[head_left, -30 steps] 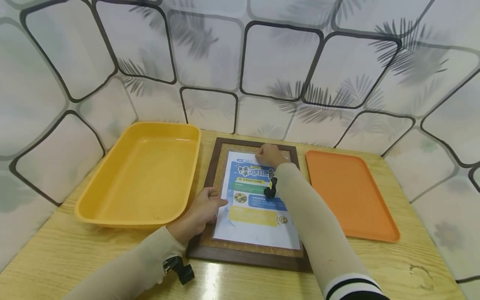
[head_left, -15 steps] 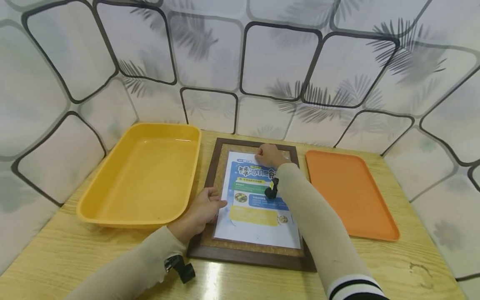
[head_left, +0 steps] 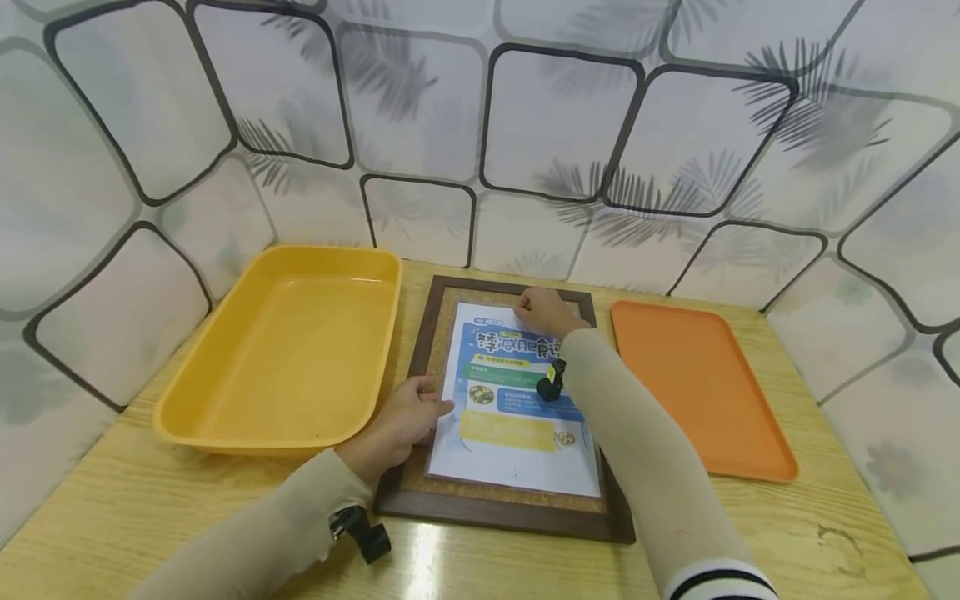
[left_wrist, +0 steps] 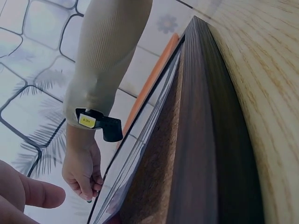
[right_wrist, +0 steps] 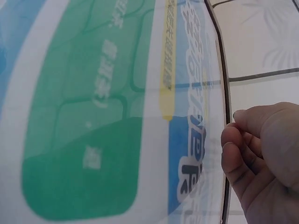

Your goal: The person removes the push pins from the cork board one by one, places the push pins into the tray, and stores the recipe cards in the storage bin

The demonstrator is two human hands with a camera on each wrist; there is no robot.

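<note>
A framed cork board (head_left: 431, 483) lies on the table with a laminated poster (head_left: 517, 467) over its cork. My left hand (head_left: 401, 421) is at the board's left side. Its thumb (left_wrist: 46, 193) extends over the poster's edge in the head view but stands apart from the sheet in the left wrist view. My right hand (head_left: 543, 312) is at the poster's top edge, its thumb and fingers brought together. They pinch a small dark green pin-like thing (left_wrist: 89, 201), mostly hidden by the fingertips. The right forearm covers part of the poster's right side.
A deep yellow tray (head_left: 285, 367) stands left of the board, close by the left wrist. A flat orange tray (head_left: 697, 383) lies to the right, beyond the right forearm. A patterned wall (head_left: 420, 100) rises behind the wooden table (head_left: 817, 533).
My right forearm has shifted slightly to the right, showing a bit more of the poster's print. The left hand and the board stay where they were.
</note>
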